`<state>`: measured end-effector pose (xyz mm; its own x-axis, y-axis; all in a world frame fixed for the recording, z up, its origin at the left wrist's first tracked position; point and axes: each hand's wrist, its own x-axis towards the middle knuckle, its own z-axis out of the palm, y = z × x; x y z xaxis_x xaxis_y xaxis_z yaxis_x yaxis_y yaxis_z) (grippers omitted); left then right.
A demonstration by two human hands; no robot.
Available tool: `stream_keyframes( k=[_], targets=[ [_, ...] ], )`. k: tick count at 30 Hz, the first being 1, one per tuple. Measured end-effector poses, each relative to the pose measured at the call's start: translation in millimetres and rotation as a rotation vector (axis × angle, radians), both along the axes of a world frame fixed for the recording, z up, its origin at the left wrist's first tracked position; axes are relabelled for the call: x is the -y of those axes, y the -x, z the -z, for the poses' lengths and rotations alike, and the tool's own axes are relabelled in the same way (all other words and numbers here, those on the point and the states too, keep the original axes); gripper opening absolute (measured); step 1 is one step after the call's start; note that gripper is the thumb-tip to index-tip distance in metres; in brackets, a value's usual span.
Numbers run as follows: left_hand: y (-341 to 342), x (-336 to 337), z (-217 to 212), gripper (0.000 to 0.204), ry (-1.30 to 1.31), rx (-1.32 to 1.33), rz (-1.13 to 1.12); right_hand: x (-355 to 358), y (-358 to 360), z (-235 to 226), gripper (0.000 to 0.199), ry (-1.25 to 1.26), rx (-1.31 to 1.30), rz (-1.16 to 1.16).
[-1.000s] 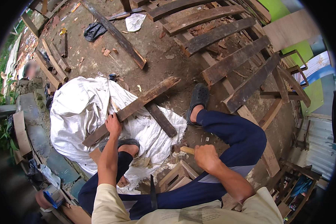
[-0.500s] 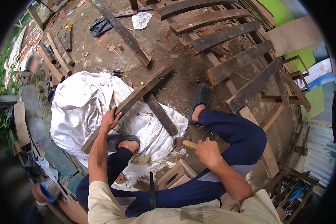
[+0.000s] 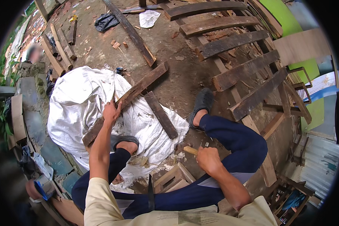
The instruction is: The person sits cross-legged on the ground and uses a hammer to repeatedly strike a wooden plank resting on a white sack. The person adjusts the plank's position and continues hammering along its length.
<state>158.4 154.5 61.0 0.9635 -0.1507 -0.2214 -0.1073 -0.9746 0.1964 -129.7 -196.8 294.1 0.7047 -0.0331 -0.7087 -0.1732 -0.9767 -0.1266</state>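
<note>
Plank: a long, dark, weathered plank [image 3: 129, 98] lies slantwise over a white sack [image 3: 75, 98], its far end reaching onto the bare ground beyond the left fingers, its near end back toward the person's left foot.
Left hand: the left hand [image 3: 111, 112] is pressed on the plank near its middle, fingers [image 3: 117, 106] curled over the edge and gripping the wood, seemingly to pin it so it cannot slide.
Right hand: the right hand [image 3: 208, 159] is closed in a fist round a pale wooden handle [image 3: 190, 150]; only the handle stub shows, sticking out on the thumb side, so what tool it belongs to cannot be told.
Short board: a shorter dark board [image 3: 161, 115] lies just beside the plank, to the right of the left fingers, crossing toward the right hand.
Feet: the left sandal [image 3: 121, 139] sits just below the left fingers at the plank's near end; the right sandal [image 3: 202, 102] is planted on the ground beyond the right fist, probably bracing the seated pose.
Surroundings: more dark planks [image 3: 229, 43] are laid out well beyond both hands; a small pale wooden frame [image 3: 173, 177] sits just left of the right fist, between the knees.
</note>
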Motion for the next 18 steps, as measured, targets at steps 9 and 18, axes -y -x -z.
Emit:
stream_keyframes(
  k=[9, 18],
  targets=[
    [47.1, 126.7, 32.7, 0.077, 0.211, -0.209, -0.038, 4.4, -2.2, -5.0, 0.035, -0.013, -0.005, 0.032],
    [81.4, 215.2, 62.4, 0.13, 0.318, -0.522, -0.588, 5.9, -11.6, -10.6, 0.036, -0.033, -0.014, 0.06]
  ],
)
